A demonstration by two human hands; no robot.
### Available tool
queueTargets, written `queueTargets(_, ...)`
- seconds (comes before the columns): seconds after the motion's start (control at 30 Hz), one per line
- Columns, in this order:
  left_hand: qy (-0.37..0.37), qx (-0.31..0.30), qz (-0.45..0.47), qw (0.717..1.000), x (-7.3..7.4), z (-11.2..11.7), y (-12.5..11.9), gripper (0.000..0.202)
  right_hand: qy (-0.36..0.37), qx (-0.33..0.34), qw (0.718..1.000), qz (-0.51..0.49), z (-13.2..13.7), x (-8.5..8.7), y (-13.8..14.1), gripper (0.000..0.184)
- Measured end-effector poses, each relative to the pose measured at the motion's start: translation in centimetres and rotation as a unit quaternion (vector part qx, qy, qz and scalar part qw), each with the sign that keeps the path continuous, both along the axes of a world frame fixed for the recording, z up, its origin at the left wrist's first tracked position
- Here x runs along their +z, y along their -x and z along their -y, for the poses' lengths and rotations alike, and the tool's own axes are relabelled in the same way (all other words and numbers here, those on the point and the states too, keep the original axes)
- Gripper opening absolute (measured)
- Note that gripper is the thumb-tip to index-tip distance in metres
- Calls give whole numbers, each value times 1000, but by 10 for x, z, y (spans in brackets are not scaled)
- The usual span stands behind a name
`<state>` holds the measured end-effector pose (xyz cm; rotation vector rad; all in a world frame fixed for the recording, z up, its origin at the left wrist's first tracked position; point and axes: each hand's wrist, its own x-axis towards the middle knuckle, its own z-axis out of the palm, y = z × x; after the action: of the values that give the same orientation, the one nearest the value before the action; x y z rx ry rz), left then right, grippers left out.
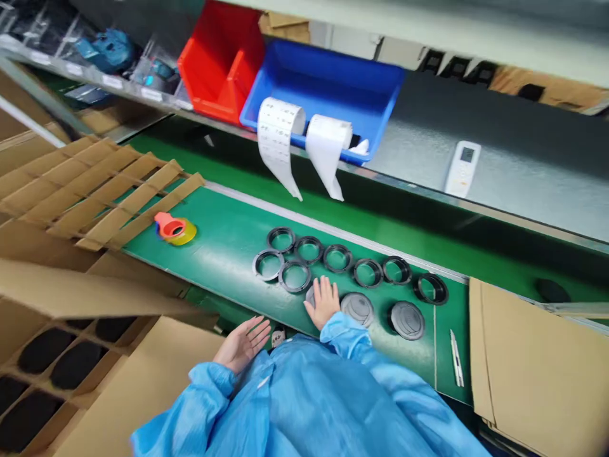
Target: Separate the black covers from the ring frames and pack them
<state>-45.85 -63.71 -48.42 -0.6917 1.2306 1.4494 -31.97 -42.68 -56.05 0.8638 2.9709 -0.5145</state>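
Note:
My right hand lies over a dark round disc on the green bench, fingers stretched out; most of the disc is hidden beneath it. Beside it sits a round black vent with curved slats, and another round vent stands further right. Several black rings form rows just beyond my hand. Off the bench's near edge, my left hand is held palm up, fingers extended, with nothing in it.
A utility knife and flat cardboard are at the right. Tape and cardboard dividers lie left, above a carton of dark discs. The shelf holds a red bin, a blue tray with label rolls, and a remote.

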Motion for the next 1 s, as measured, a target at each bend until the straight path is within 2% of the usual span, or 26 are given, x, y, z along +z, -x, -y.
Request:
queueTargets(0.1, 2, -24, -18, 1000, 4, -12, 3, 27, 55, -20, 998, -4, 1, 3, 1, 81)
queueTargets(0.2, 30, -56, -23, 998, 6, -31, 4, 39, 75, -31, 995, -61, -14, 19, 0, 81)
queueTargets(0.27, 60, -77, -15, 995, 5, -49, 3, 42, 61, -41, 991, -108, -44, 36, -7, 77)
queueTargets(0.33, 83, -93, -11, 992, 4, -70, 0, 40, 27, -99, 986, -135, -92, 55, -25, 70)
queueTargets(0.4, 92, -111, -18, 989, 2, -92, -6, 35, -5, -208, 969, -133, -150, 71, -60, 60)
queueTargets(0.47, 92, -144, -39, 984, -1, -113, -13, 30, -18, -308, 944, -116, -207, 82, -111, 47)
queueTargets(0.5, 90, -173, -59, 979, -3, -123, -17, 28, -16, -334, 935, -113, -230, 85, -139, 44)
queueTargets(0.53, 90, -210, -100, 968, -5, -132, -20, 26, -10, -354, 929, -110, -250, 85, -168, 41)
queueTargets(0.6, 94, -286, -215, 929, -9, -147, -29, 25, 2, -393, 914, -99, -275, 80, -219, 43)
queueTargets(0.63, 98, -316, -281, 901, -11, -154, -34, 29, 7, -407, 909, -92, -279, 75, -240, 46)
queueTargets(0.7, 102, -366, -408, 830, -13, -165, -47, 43, 20, -401, 912, -85, -271, 62, -265, 46)
queueTargets(0.8, 92, -481, -533, 690, -15, -178, -70, 68, 65, -312, 944, -84, -228, 41, -269, 43)
queueTargets(0.83, 97, -516, -543, 655, -15, -182, -77, 78, 72, -269, 958, -74, -210, 34, -265, 47)
queueTargets(0.87, 101, -538, -541, 639, -16, -187, -83, 88, 70, -227, 970, -55, -193, 29, -259, 57)
queueTargets(0.9, 99, -551, -532, 636, -16, -191, -88, 96, 59, -191, 979, -28, -179, 24, -253, 72)
queueTargets(0.97, 85, -561, -516, 642, -17, -198, -94, 102, 29, -145, 988, 37, -157, 17, -243, 96)
queueTargets(1.0, 78, -562, -511, 645, -17, -201, -96, 101, 18, -135, 989, 60, -150, 15, -242, 100)
